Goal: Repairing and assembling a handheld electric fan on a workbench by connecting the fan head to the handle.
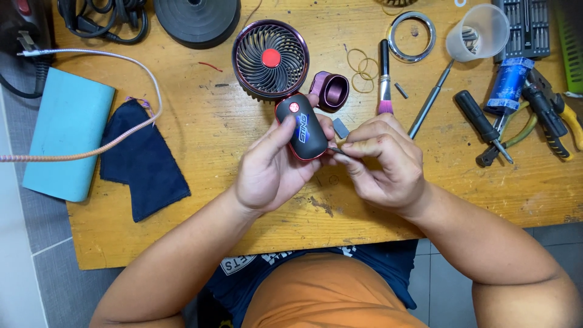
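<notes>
My left hand (267,167) grips the black oval base (303,127) of a small fan, which has a red button and a blue mark on top. The round fan head (270,59), dark with a red hub, lies flat on the wooden table (200,127) just beyond it. My right hand (382,161) pinches a thin dark metal tool (336,150), its tip touching the base's right edge. A purple ring-shaped part (333,90) lies beside the fan head, and a small grey piece (340,128) sits near my right fingers.
A brush (384,76), metal ring (412,36), rubber bands (362,65), plastic cup (477,31), screwdrivers (483,124) and pliers (555,118) lie to the right. A dark cloth (143,161), blue power bank (64,133) and braided cable (121,61) lie left. A black disc (197,21) is at the back.
</notes>
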